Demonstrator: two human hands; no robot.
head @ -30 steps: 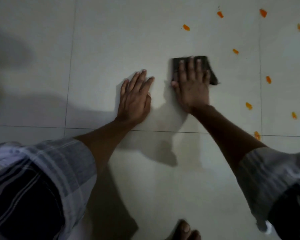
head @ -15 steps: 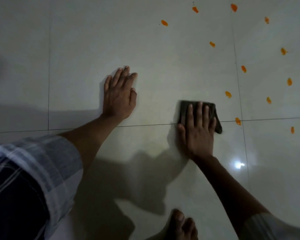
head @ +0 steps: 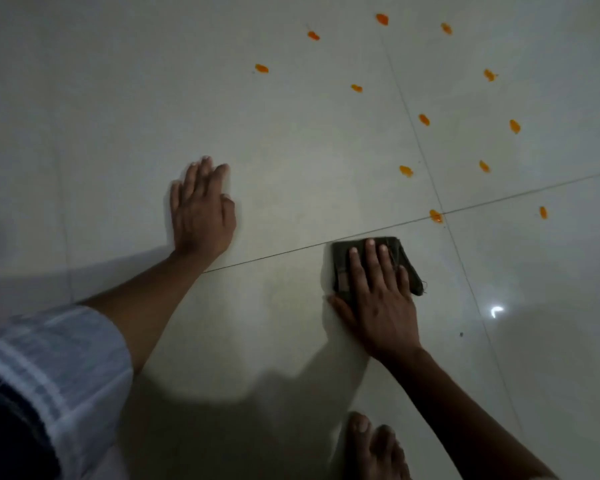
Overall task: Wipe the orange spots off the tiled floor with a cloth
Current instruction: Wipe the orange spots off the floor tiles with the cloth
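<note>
A dark folded cloth lies flat on the pale tiled floor, just below a grout line. My right hand presses down on it with fingers spread over the cloth. My left hand rests flat on the floor to the left, fingers together, holding nothing. Several orange spots dot the tiles at the upper right; the nearest spot sits on the grout crossing just above and right of the cloth, another spot lies higher.
My bare toes show at the bottom edge. A plaid sleeve fills the lower left. A bright light reflection glints on the tile right of the cloth. Grout lines cross near the cloth.
My right hand slid the cloth back toward me, from the far tile across the grout line. The left hand stayed planted. The view tilted, showing more spots.
</note>
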